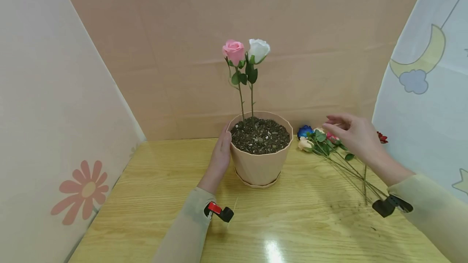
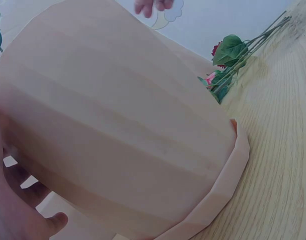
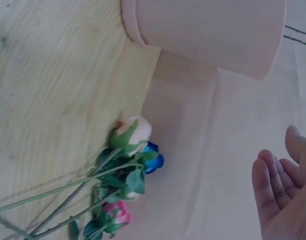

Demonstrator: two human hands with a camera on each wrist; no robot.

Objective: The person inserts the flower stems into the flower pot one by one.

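Note:
A peach flowerpot point(image 1: 260, 167) filled with dark soil point(image 1: 261, 137) stands on a matching saucer point(image 1: 256, 185). Upright in the soil, toward its back left, are a pink rose point(image 1: 234, 52) and a white rose point(image 1: 259, 50). My left hand point(image 1: 221, 153) rests along the pot's left side, thumb near the rim; the left wrist view shows the pot wall point(image 2: 113, 115) close up beside the fingers. My right hand point(image 1: 352, 135) hovers right of the pot, above the loose roses, fingers loosely bent. Nothing shows between its fingers point(image 3: 268, 185) and thumb in the right wrist view.
Several loose roses lie on the wooden table point(image 1: 175, 198) at the right, including a blue rose point(image 1: 304, 131), a cream rose point(image 1: 305, 144) and a red rose point(image 1: 382, 137). Their stems point(image 1: 360, 175) point toward the front right. Cloth walls enclose the back and both sides.

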